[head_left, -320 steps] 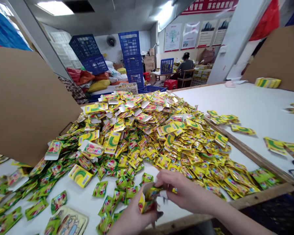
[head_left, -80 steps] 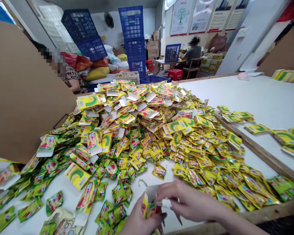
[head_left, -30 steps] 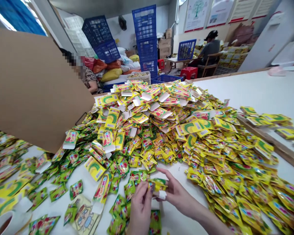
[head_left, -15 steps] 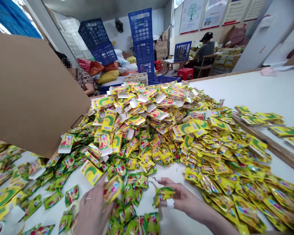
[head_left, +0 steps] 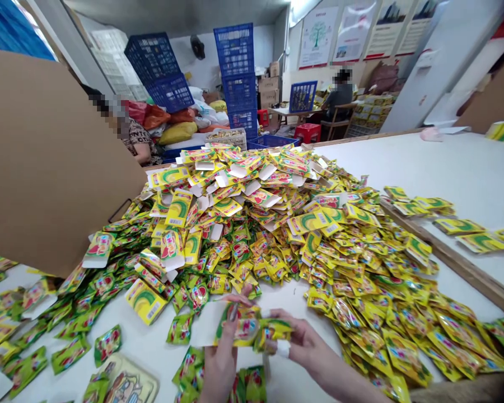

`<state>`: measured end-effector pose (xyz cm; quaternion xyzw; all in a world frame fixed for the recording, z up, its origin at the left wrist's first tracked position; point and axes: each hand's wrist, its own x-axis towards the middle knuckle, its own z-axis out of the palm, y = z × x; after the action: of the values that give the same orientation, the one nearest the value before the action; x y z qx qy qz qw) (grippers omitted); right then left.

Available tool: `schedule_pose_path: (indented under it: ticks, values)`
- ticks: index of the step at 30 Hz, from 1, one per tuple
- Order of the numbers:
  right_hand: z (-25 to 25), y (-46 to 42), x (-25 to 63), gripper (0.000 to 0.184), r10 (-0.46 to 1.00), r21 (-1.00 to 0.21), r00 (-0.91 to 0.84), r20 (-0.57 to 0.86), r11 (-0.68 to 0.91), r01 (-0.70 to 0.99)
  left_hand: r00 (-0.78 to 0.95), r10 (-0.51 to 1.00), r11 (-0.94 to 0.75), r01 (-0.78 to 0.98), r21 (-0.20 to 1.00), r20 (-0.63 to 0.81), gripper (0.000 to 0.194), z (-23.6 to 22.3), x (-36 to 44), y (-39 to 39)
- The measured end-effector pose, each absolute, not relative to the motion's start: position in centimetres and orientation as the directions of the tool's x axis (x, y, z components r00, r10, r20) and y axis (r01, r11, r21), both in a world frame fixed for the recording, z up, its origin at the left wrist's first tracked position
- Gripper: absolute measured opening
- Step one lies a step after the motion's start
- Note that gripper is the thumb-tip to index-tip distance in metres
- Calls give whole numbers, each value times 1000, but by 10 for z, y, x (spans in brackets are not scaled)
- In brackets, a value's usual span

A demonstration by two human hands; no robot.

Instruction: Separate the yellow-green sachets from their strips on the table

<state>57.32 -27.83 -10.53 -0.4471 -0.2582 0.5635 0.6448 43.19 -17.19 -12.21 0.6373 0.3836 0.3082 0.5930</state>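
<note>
My left hand [head_left: 222, 361] pinches a foil sachet [head_left: 246, 327] joined to a white card tab [head_left: 205, 323], low in the middle of the view. My right hand [head_left: 299, 342] grips a smaller green-and-yellow sachet [head_left: 274, 331] right beside it, and the two hands nearly touch. A white bandage or tape [head_left: 283, 348] wraps one right finger. A large heap of yellow-green sachets and cards [head_left: 252, 235] lies just beyond my hands. Loose green sachets [head_left: 180, 328] are scattered on the white table [head_left: 466, 168].
A tall cardboard sheet [head_left: 46, 162] stands at the left, with a co-worker's arm [head_left: 138, 150] behind it. A wooden strip [head_left: 445, 260] crosses the table at the right. Stacked blue crates [head_left: 235, 73] and a seated person [head_left: 339, 98] are in the background.
My left hand has moved from the lower left to beside my right hand, bringing its sachet with it. The white card tab now shows at the sachet's left. The view has shifted slightly.
</note>
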Motion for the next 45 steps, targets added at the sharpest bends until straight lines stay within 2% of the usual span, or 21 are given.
schedule_pose_path:
  ticks: [2,4,8,11,13,15,18,20,23,27,29,31,34,37,41,43,45]
  values:
    - [-100,-282,587,21,909,-932,385,-160,-11,-363,497,861,69,90,994,-105,48,-117,437,-175]
    - [-88,-283,599,20,891,-952,438,-124,17,-305,527,832,161,68,985,-173,48,-110,442,-180]
    - [-60,-278,605,18,949,-975,316,3,73,-210,631,707,311,127,942,-318,42,-95,451,-197]
    - [-44,-274,600,13,974,-991,201,107,88,101,690,660,265,157,951,-298,32,-90,453,-204]
    - [-36,-275,598,23,988,-940,111,105,62,335,744,604,232,179,956,-286,29,-91,453,-205]
    - [-30,-279,597,32,1000,-854,28,5,-10,520,804,523,198,210,958,-284,34,-94,453,-204]
    - [-23,-286,597,34,991,-701,-34,-129,-67,710,850,467,113,217,970,-244,42,-101,454,-203]
    - [-21,-290,599,36,984,-682,-75,-160,-55,729,872,444,80,187,979,-203,42,-105,455,-201]
    - [-28,-296,604,44,992,-769,-67,-109,-41,637,916,352,82,175,981,-193,38,-109,454,-198]
    - [-48,-305,602,31,1000,-716,-1,28,21,697,932,238,120,252,960,-274,35,-110,448,-195]
    - [-53,-309,600,31,998,-719,-57,33,63,692,942,148,129,285,950,-302,49,-108,446,-194]
    - [-52,-312,599,31,993,-772,-121,6,81,631,950,57,106,299,948,-306,66,-105,447,-192]
    - [-47,-316,601,34,985,-829,-168,-40,61,556,956,-3,91,292,952,-293,81,-108,451,-189]
    - [-47,-318,600,35,976,-857,-197,-91,24,516,952,0,74,305,949,-306,91,-118,457,-194]
    - [-54,-321,605,35,981,-870,-146,-128,-40,492,950,2,-52,312,949,-313,109,-118,464,-203]
    - [-53,-332,625,32,997,-845,-44,-71,-36,533,962,46,-159,271,949,-268,114,-109,466,-196]
    - [-47,-351,661,28,980,-744,170,101,-39,668,964,213,-353,228,907,-159,97,-100,465,-173]
